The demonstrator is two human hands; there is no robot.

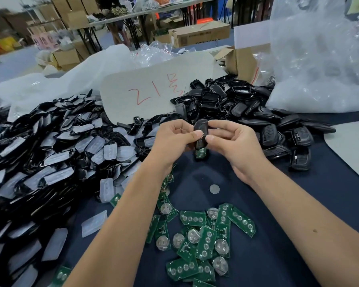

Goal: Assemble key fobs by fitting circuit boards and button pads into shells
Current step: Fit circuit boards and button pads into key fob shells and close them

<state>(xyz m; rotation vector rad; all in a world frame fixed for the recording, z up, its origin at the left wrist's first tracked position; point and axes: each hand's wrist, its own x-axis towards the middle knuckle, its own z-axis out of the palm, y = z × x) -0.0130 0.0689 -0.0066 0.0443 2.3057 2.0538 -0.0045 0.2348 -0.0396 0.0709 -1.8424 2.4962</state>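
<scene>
Green circuit boards lie scattered nearest the camera on the dark blue table cover, many overlapping, some showing rows of round silver contacts and others carrying coin cells. One loose coin cell sits alone on the cloth just beyond them, between the two forearms. Above it, both hands meet over the middle of the table around a single black key fob shell, held upright and clear of the cloth. Left hand pinches the shell from its left side, thumb tip pressed against the front; right hand pinches it from the right, thumb tip just beside the other thumb and forefinger curled over the top. A green circuit board end pokes out below the shell; whether it is seated inside cannot be told. To the left spreads a large heap of glossy black shell halves with translucent white button pads, reaching from the near edge to the far side, with a few loose pads lying on the cloth beside the left forearm. Behind and right of the hands is a pile of matte black shells, some open side up, some showing button faces. A white card with red handwriting rests behind the piles, near a clear plastic bag at the far right.
</scene>
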